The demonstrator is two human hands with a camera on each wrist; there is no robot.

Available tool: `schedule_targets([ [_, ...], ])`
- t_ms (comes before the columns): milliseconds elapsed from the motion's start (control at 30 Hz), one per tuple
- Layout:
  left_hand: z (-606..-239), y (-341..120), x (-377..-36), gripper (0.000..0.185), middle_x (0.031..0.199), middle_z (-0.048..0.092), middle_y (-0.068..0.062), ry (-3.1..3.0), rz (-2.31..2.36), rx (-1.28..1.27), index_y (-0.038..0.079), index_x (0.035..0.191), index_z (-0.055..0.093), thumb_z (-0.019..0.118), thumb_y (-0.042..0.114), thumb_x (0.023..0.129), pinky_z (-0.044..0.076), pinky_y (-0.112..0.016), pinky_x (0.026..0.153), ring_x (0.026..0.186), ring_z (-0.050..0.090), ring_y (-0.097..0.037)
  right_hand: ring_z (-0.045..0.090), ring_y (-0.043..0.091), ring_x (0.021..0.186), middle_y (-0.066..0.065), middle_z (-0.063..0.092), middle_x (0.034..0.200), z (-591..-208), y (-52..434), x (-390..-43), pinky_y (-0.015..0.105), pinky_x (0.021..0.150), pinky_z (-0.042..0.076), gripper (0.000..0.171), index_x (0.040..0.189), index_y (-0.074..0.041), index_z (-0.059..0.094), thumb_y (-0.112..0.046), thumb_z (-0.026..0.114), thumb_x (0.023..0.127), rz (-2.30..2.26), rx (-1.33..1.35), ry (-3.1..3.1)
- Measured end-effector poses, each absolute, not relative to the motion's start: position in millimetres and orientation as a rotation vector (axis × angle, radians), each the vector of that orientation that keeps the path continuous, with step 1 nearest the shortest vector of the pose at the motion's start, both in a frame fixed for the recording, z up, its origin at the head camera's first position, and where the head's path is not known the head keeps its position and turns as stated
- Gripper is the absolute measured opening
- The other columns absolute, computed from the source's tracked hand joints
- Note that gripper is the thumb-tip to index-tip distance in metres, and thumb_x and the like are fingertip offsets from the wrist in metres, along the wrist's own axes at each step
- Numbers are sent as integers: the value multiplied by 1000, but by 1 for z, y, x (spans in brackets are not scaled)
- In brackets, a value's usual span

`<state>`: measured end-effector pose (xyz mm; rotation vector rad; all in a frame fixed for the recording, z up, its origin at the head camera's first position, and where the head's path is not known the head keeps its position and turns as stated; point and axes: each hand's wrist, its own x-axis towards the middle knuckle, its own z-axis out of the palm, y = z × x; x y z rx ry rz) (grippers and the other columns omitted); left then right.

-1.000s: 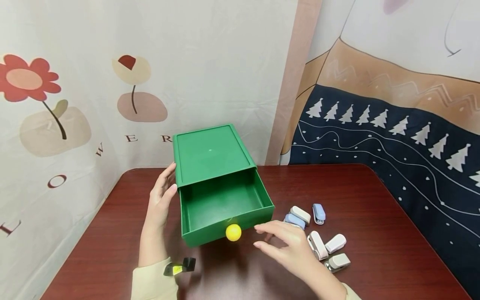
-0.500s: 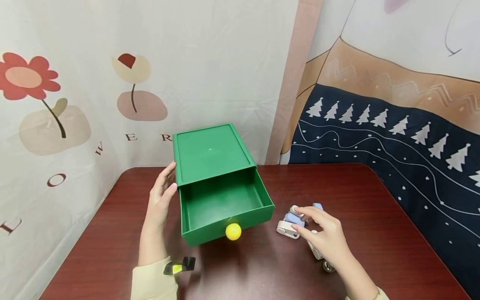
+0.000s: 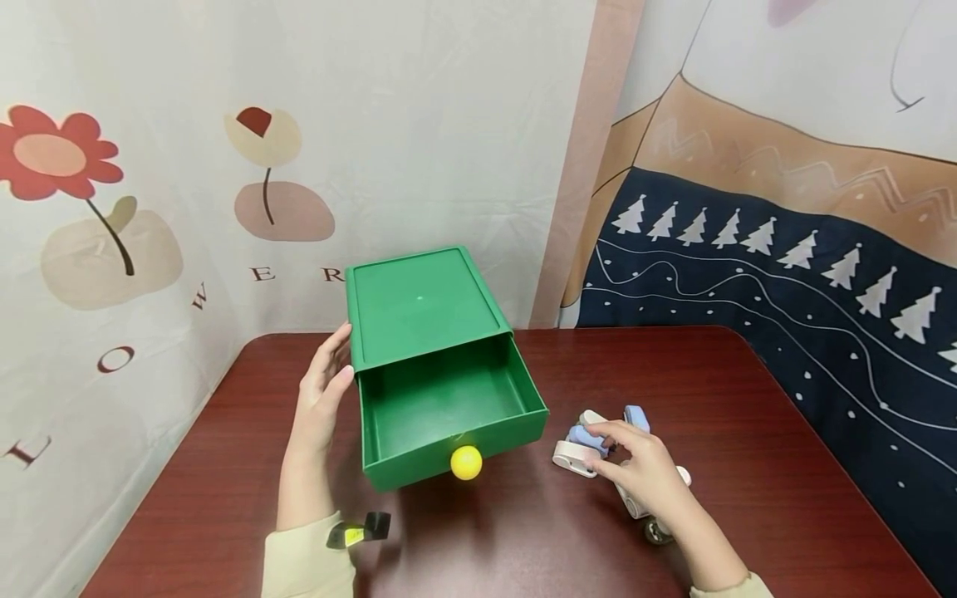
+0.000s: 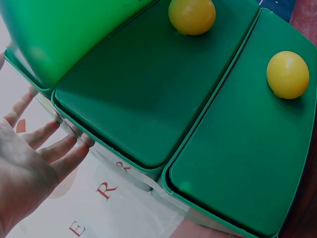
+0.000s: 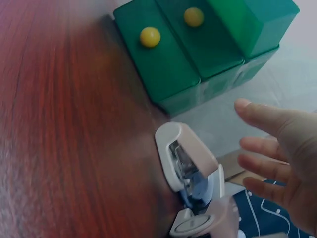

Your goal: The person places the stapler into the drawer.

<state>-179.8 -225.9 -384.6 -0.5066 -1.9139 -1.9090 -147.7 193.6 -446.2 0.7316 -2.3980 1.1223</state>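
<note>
A green drawer cabinet (image 3: 426, 307) stands on the table, its top drawer (image 3: 441, 407) pulled out with a bare floor and a round yellow knob (image 3: 466, 463) on its front. Against the cabinet's left side rests my left hand (image 3: 317, 407), fingers spread along the wall in the left wrist view. My right hand (image 3: 646, 469) hovers over a cluster of small staplers, fingers and thumb apart with nothing visible between them. Nearest its thumb lies a white stapler (image 3: 574, 457), with a blue stapler (image 3: 588, 438) beside it. The hand partly covers other staplers.
Two lower drawers with yellow knobs (image 4: 288, 74) show shut in the left wrist view. Another blue stapler (image 3: 636, 417) lies at the back of the cluster. A printed curtain (image 3: 449, 124) hangs behind the dark red table (image 3: 763, 465).
My right hand has moved right, from beside the drawer's knob to above the staplers, uncovering the nearest white one. The left hand and the drawer have stayed put.
</note>
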Motion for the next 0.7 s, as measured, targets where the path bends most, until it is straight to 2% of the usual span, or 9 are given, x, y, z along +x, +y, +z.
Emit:
schedule_targets([
  [233,-385,-227,-181,49,145,42,-6,-1899,-1910,-529,3,146,37,43,2,97,33,-25,98,128,40,-22,60,14,73,-1,68,96,-457,198,-152,29,62,48,34,101,-9,72,-7,85,69,1068,645,-2577],
  [700,-384,-226,-180,50,146,40,-7,-1911,-1926,-504,3,147,37,44,2,97,33,-27,98,129,40,-21,57,6,73,-9,64,86,-469,196,-155,28,67,47,27,92,-12,73,-8,85,68,1009,597,-2670],
])
